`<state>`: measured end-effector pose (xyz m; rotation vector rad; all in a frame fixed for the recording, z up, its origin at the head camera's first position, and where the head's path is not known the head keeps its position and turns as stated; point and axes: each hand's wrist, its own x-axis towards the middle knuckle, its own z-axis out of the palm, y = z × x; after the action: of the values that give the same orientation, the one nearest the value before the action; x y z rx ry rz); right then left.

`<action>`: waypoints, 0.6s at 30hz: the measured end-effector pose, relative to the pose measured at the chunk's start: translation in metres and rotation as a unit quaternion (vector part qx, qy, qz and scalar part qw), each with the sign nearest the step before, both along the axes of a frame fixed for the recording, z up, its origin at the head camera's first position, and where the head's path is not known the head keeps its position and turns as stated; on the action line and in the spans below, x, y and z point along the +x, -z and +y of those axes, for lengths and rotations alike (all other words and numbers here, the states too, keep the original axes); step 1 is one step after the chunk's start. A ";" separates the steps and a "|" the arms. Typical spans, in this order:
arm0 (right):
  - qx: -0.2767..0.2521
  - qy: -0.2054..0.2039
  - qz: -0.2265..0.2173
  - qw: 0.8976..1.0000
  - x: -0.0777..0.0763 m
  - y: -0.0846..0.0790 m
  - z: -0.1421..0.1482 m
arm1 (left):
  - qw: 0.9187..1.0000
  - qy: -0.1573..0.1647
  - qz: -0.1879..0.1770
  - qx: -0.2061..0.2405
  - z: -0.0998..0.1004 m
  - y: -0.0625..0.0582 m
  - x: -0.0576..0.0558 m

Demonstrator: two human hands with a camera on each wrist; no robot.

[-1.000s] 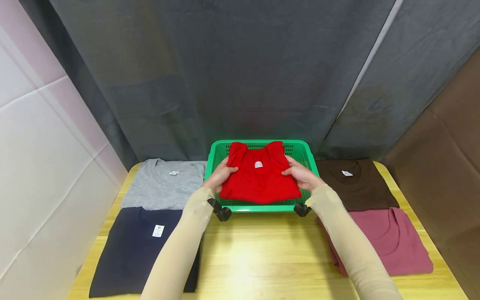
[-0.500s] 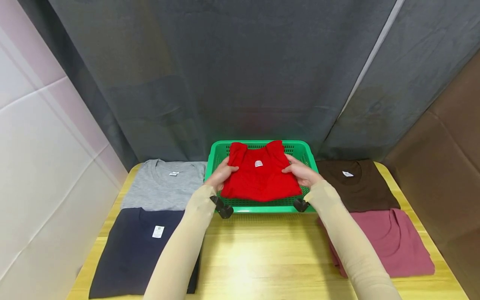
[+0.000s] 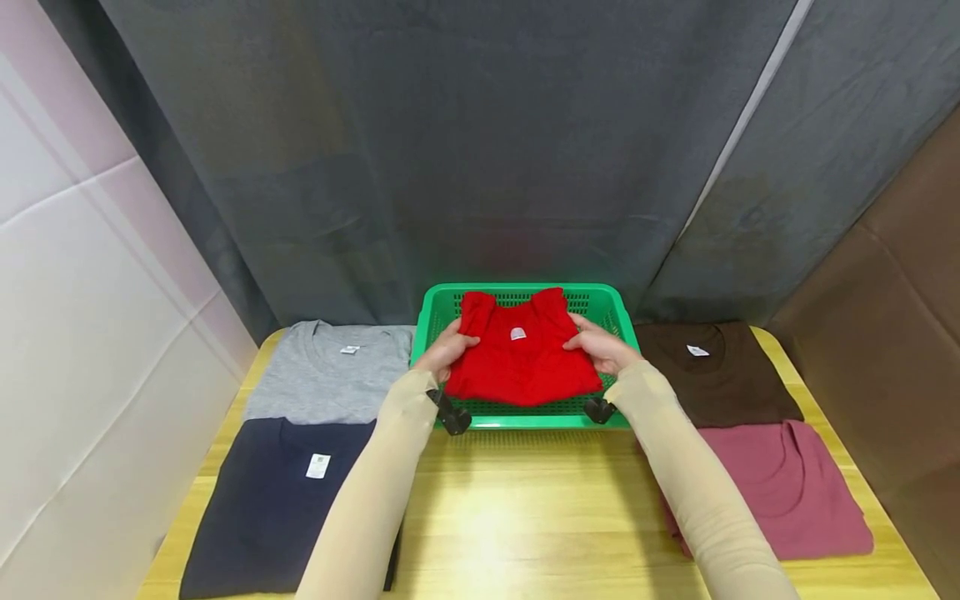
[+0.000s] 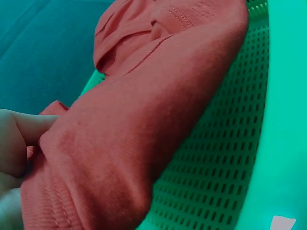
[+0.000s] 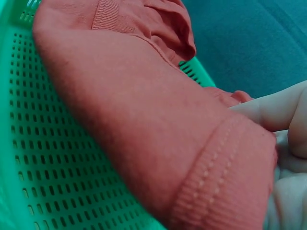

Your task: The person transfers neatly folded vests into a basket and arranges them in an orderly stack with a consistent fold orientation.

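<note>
1. Work appears midway: the red shirt [image 3: 521, 358] is held folded over the green basket [image 3: 525, 422], not yet released; whether it touches the basket's floor, I cannot tell.
2. Grey shirt [image 3: 337, 379], navy shirt [image 3: 273, 512], brown shirt [image 3: 708, 383] and mauve shirt [image 3: 783, 492] lie folded on the table [image 3: 525, 517], outside the basket.
3. Left hand [image 3: 447, 348] and right hand [image 3: 603, 346] pinch opposite sides of the red shirt, thumbs on top, arms [image 3: 375, 500] reaching forward.

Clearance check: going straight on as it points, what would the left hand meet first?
The shirt in the left hand; beyond it, probably the basket's far rim, or the curtain if high enough. Depth is unclear.
</note>
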<state>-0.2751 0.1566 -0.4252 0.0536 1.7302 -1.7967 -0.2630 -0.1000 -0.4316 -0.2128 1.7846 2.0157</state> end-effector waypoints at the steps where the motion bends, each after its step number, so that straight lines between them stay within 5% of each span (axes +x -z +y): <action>1: 0.004 -0.001 -0.001 1.000 0.000 0.001 0.000 | 1.000 0.000 -0.001 -0.002 0.000 0.000 -0.001; 18: 0.017 0.002 -0.011 1.000 -0.003 0.010 -0.003 | 1.000 0.008 -0.007 -0.019 0.005 0.004 -0.002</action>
<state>-0.2777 0.1532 -0.4348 0.0917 1.7460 -1.7635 -0.2647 -0.0955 -0.4355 -0.2227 1.8099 1.9657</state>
